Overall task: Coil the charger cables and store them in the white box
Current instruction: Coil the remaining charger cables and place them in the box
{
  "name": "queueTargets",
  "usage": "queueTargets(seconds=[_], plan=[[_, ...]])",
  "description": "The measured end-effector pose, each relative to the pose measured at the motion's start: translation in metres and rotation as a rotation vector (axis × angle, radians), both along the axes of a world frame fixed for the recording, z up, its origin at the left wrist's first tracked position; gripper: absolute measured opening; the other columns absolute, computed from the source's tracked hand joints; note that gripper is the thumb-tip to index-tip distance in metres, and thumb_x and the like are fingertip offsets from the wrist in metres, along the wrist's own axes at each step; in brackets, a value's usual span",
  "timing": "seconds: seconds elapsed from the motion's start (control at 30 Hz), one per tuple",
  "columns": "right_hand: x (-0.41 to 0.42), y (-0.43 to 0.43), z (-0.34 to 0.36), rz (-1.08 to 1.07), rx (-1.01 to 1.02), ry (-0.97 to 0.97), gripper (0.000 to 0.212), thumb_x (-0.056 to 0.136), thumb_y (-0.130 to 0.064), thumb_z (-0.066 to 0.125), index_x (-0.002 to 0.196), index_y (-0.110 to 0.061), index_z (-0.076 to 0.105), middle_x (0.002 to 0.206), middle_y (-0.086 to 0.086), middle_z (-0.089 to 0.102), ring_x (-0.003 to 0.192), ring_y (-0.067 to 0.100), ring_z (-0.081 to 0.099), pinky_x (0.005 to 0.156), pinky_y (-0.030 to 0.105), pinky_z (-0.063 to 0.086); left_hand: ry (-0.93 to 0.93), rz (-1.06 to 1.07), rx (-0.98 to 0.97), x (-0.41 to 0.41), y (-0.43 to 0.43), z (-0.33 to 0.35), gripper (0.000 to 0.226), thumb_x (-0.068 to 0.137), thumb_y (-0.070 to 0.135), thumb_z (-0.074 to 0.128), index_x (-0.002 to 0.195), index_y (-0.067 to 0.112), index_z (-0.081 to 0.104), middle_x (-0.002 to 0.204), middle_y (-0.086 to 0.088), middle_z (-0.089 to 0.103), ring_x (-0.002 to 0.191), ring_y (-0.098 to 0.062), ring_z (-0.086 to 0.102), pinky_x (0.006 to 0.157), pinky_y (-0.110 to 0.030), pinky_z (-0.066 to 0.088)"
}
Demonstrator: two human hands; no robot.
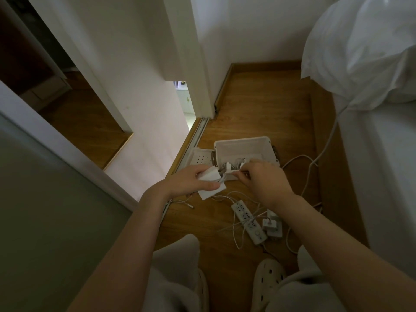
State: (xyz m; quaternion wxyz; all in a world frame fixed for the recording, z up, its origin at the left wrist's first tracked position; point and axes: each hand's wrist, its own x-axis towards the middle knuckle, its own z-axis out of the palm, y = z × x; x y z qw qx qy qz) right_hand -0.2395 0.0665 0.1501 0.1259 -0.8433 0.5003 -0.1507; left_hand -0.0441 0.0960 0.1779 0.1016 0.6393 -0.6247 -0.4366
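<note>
The white box [244, 144] stands open on the wooden floor, with coiled white cables and plugs [227, 167] inside at its near side. Just in front of the box, my left hand [193, 180] grips a flat white power adapter [212, 190]. My right hand [265, 180] pinches the thin white cable [227, 175] that runs from the adapter. More of that cable [184, 202] trails on the floor below my hands.
The box's lid [199, 157] lies to the left of the box. A white power strip [248, 221] with plugged chargers [273, 226] and tangled cables lies near my feet. A bed [382, 154] stands at the right, a sliding door track [198, 136] at the left.
</note>
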Motion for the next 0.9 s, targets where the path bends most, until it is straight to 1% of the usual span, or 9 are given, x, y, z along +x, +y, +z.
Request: queueTargets(seconds=[0.07,0.17,0.3,0.37,0.43,0.53,0.67,0.8,0.9], plan=[[0.003,0.004,0.000,0.000,0.015,-0.048,0.034,0.099,-0.039,0.040,0.091,-0.016,0.064,0.080,-0.005,0.052,0.069,0.010,0.048,0.056,0.022,0.035,-0.075,0.030,-0.104,0.001,-0.003,-0.007,0.046,0.085,0.039,0.063,0.126,0.029,0.046,0.108,0.006,0.055,0.093,-0.011,0.055,0.072,-0.022,0.051],[0.008,0.013,0.002,0.002,0.078,-0.144,0.031,0.100,-0.031,0.038,0.096,-0.015,0.065,0.082,-0.003,0.060,0.070,0.012,0.054,0.058,0.022,0.041,-0.105,0.116,-0.238,0.000,-0.006,-0.018,0.051,0.083,0.043,0.064,0.129,0.026,0.047,0.116,0.004,0.055,0.103,-0.016,0.055,0.084,-0.035,0.054],[0.023,0.031,0.001,0.126,0.256,-0.184,0.020,0.101,-0.017,0.038,0.110,-0.017,0.055,0.094,0.000,0.064,0.079,0.012,0.059,0.064,0.019,0.047,-0.073,0.334,-0.387,-0.006,-0.008,-0.024,0.039,0.088,0.038,0.060,0.121,0.022,0.046,0.106,0.001,0.052,0.091,-0.014,0.053,0.064,-0.023,0.048],[0.033,0.040,-0.002,0.143,0.305,-0.195,0.019,0.102,-0.019,0.035,0.114,-0.018,0.050,0.096,0.004,0.065,0.081,0.017,0.061,0.068,0.029,0.050,0.044,0.468,-0.361,-0.007,-0.011,-0.026,0.033,0.091,0.036,0.055,0.119,0.023,0.044,0.107,0.000,0.051,0.089,-0.014,0.054,0.061,-0.022,0.048],[0.041,0.046,-0.005,0.139,0.308,-0.221,0.018,0.102,-0.017,0.034,0.116,-0.018,0.045,0.098,0.007,0.065,0.082,0.019,0.060,0.064,0.030,0.044,0.225,0.577,-0.285,-0.012,-0.012,-0.024,0.025,0.094,0.038,0.050,0.114,0.024,0.043,0.108,0.000,0.054,0.085,-0.011,0.057,0.061,-0.022,0.050],[0.049,0.051,-0.009,0.149,0.294,-0.252,0.024,0.102,-0.016,0.035,0.125,-0.020,0.040,0.100,0.008,0.066,0.080,0.021,0.062,0.061,0.029,0.045,0.584,0.723,-0.137,-0.021,-0.014,-0.016,0.031,0.097,0.038,0.045,0.118,0.016,0.050,0.105,-0.006,0.062,0.089,-0.016,0.062,0.068,-0.029,0.054],[0.049,0.050,-0.017,0.208,0.337,-0.231,0.021,0.100,-0.008,0.034,0.117,-0.019,0.042,0.083,0.002,0.055,0.052,0.004,0.037,0.045,0.019,0.026,1.056,0.867,-0.001,-0.028,-0.015,-0.007,0.023,0.100,0.024,0.039,0.109,0.009,0.054,0.093,-0.011,0.060,0.078,-0.020,0.058,0.065,-0.031,0.051],[0.044,0.048,-0.019,0.230,0.324,-0.212,0.021,0.100,-0.007,0.036,0.117,-0.016,0.043,0.083,0.002,0.054,0.050,0.000,0.031,0.045,0.017,0.022,1.202,0.909,0.089,-0.029,-0.016,-0.007,0.028,0.099,0.025,0.042,0.114,0.005,0.054,0.095,-0.015,0.059,0.083,-0.024,0.056,0.056,-0.028,0.056],[0.038,0.044,-0.019,0.265,0.301,-0.124,0.018,0.100,-0.011,0.037,0.115,-0.014,0.045,0.089,0.004,0.060,0.061,0.010,0.045,0.051,0.019,0.030,1.238,0.884,0.126,-0.030,-0.016,-0.005,0.025,0.098,0.023,0.042,0.111,0.006,0.055,0.099,-0.017,0.056,0.084,-0.025,0.054,0.051,-0.024,0.052]])
